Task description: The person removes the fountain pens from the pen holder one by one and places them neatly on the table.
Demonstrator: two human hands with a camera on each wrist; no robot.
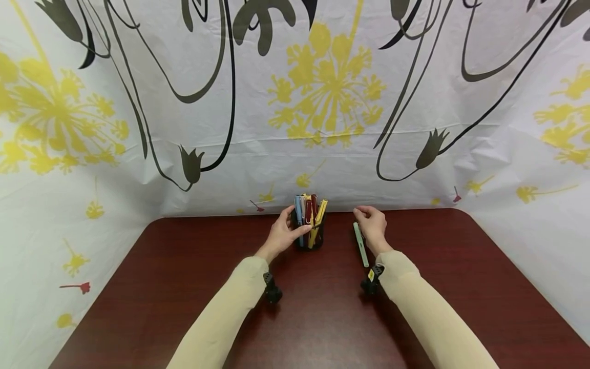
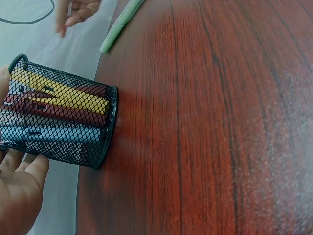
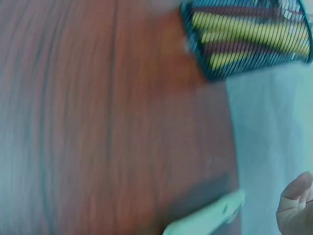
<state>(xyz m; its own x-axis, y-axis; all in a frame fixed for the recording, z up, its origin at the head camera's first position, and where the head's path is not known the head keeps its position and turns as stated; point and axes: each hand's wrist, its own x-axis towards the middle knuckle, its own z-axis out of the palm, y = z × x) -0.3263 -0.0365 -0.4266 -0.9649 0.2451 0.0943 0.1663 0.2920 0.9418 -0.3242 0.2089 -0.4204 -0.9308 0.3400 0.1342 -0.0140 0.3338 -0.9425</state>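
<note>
At the far edge of the table, my left hand (image 1: 282, 233) holds a black mesh pen cup (image 2: 63, 115), thumb on one side and fingers on the other. The cup stands upright, packed with several pens (image 1: 308, 210) in blue, dark red and yellow. To its right a light green pen (image 1: 361, 245) lies on the table. My right hand (image 1: 372, 225) is just above and beside that pen's far end, fingers loosely bent. A gap separates the hand from the pen in the right wrist view, and nothing shows in its fingers.
The dark red wooden table (image 1: 318, 318) has rounded far corners. Behind it hangs a white sheet (image 1: 258, 174) printed with yellow flowers and dark stems, close to the far edge. A small black camera (image 1: 272, 289) is strapped to each wrist.
</note>
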